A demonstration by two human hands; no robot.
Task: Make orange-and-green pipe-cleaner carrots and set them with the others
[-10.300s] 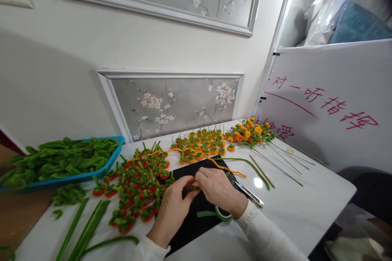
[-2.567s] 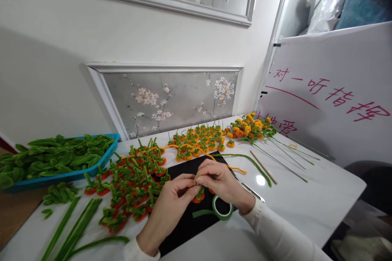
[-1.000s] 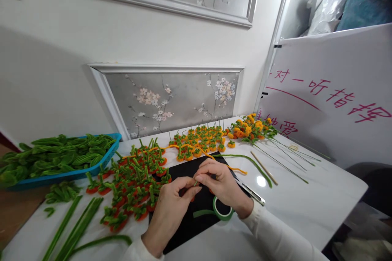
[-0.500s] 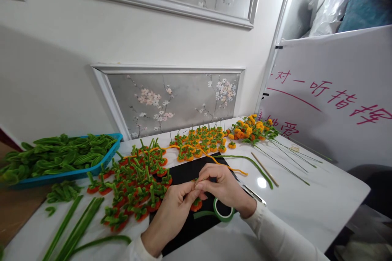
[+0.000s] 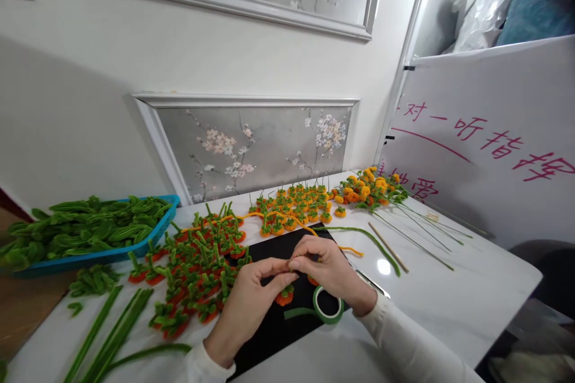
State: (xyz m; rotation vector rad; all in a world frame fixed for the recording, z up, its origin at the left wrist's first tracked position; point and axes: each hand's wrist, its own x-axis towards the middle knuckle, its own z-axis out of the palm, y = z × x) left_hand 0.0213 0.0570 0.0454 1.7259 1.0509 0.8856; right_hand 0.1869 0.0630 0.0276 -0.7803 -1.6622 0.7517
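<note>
Over the black mat (image 5: pixel 265 335), my left hand (image 5: pixel 256 293) and my right hand (image 5: pixel 326 269) meet with thumbs and forefingers pinched together. Whatever sits between the fingertips is too small or too hidden to make out. Just below the left fingers is a small orange chenille pumpkin (image 5: pixel 284 295) with a green top. A bit of another orange piece (image 5: pixel 313 280) peeks out beneath my right hand. A roll of green tape (image 5: pixel 328 305), its loose end pointing left, lies on the mat close to the right wrist.
Rows of orange-red pumpkins (image 5: pixel 206 263) and yellow-orange ones (image 5: pixel 296 203) cover the white table (image 5: pixel 449 305). A blue tray (image 5: pixel 153 245) of green chenille pieces stands at left. Green stems (image 5: pixel 117 329), a wooden stick (image 5: pixel 389 247) and yellow flowers (image 5: pixel 366 188) lie around.
Both hands have shifted slightly, still pinched together. More of the orange piece under the right hand shows now, and the pumpkin below the left fingers is in clearer view.
</note>
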